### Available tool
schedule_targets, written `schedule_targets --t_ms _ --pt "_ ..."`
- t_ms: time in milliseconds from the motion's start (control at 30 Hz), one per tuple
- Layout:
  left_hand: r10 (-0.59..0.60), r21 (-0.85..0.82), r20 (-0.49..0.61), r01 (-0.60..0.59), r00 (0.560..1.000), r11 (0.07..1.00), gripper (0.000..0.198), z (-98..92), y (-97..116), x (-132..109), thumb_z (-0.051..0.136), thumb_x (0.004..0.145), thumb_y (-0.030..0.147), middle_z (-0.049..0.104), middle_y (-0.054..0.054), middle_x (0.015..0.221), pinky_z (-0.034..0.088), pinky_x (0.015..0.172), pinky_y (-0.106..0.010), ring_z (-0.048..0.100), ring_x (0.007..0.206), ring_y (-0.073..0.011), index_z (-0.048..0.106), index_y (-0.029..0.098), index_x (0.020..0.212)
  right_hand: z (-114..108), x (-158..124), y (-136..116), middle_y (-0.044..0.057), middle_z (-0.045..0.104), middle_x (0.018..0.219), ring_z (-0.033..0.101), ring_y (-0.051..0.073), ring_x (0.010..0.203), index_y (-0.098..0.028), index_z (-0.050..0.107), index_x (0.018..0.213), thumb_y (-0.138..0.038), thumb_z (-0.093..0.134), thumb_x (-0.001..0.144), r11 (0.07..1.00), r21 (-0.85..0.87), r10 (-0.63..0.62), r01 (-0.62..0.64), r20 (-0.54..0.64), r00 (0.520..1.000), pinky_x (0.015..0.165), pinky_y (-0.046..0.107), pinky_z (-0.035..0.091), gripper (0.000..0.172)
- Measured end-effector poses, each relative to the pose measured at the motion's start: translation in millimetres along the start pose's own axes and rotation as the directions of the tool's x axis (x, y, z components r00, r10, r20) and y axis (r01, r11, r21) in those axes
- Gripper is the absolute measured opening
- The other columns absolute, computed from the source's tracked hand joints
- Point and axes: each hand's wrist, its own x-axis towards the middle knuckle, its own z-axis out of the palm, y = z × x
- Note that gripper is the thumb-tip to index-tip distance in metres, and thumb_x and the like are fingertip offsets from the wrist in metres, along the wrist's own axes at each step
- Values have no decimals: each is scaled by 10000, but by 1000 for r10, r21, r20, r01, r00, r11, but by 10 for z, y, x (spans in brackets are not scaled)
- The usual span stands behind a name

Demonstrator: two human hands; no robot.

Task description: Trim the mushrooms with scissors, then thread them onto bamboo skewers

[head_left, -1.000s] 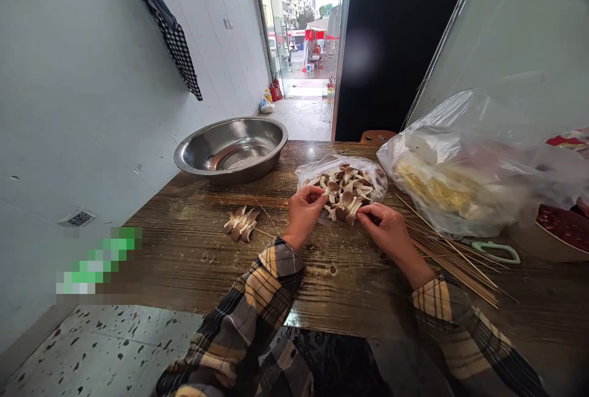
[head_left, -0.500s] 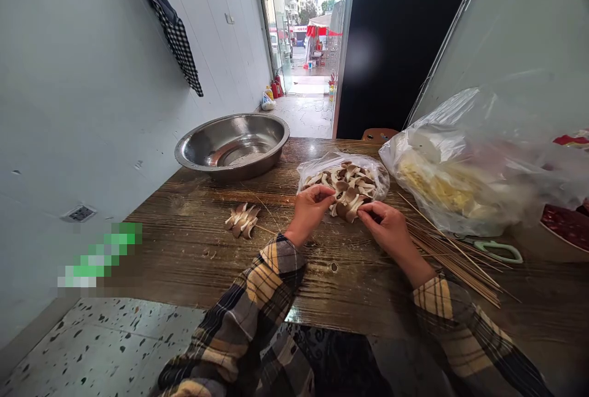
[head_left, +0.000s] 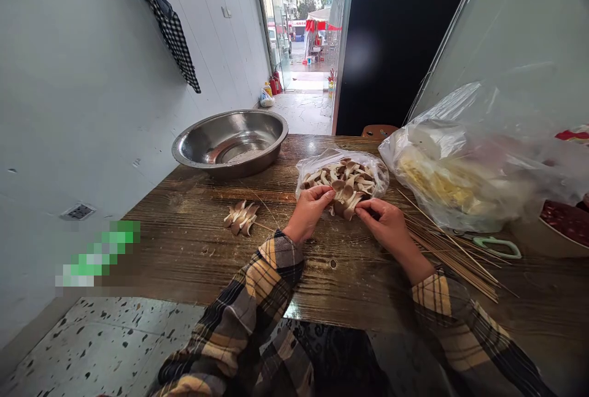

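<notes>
Both hands are pinched at a small row of oyster mushrooms, just in front of the open plastic bag. My left hand grips the row's left end with thumb and forefinger. At its right end, my right hand pinches a mushroom stem between closed fingertips. Any stick running through the row is hidden. Loose oyster mushrooms fill the bag behind. On the table to the left lies a skewer of mushrooms, its thin stick pointing toward my left wrist.
A wide steel basin stands at the back left of the wooden table. To the right are a bundle of bamboo skewers, green-handled scissors, a plastic bag of yellowish food and a bowl with dark red contents.
The view has shifted slightly. Both hands keep their pinch on the row of mushrooms, with hardly any movement.
</notes>
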Motion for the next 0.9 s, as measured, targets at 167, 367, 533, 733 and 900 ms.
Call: schedule_targets --t_ms 167,367,533,733,900 --pt "27 47 -5 -27 1000 999 254 -21 2 4 729 703 353 661 -28 760 432 649 -232 556 662 -102 706 136 833 -43 14 6 46 718 802 643 191 731 -191 724 823 -307 597 834 1000 -5 11 -12 -50 999 696 304 481 172" --pt "245 497 -14 -206 970 843 196 -156 -70 105 579 814 263 684 -72 840 477 741 -319 603 765 -168 708 143 898 -146 41 133 51 708 794 628 195 717 -172 722 856 -365 611 821 990 55 141 -131 -256 956 673 315 469 226" --pt "307 823 318 -422 897 380 274 -187 -107 110 499 782 73 688 -83 954 438 881 -382 569 924 -218 730 163 900 -154 56 111 49 713 801 633 194 729 -177 724 833 -361 609 815 991 58 133 -122 -255 958 689 318 473 218" --pt "165 859 423 -452 891 240 310 -175 -87 81 520 739 43 657 -90 955 414 867 -397 518 937 -250 747 203 877 -155 64 57 48 714 795 631 193 716 -186 727 832 -351 602 816 992 44 126 -119 -235 964 674 311 472 208" --pt "243 834 344 -414 907 365 238 -193 -89 108 587 688 62 609 -68 859 394 869 -384 506 907 -239 736 220 786 -157 64 56 51 717 798 630 194 715 -191 727 834 -353 596 817 991 44 130 -123 -227 965 675 313 476 209"
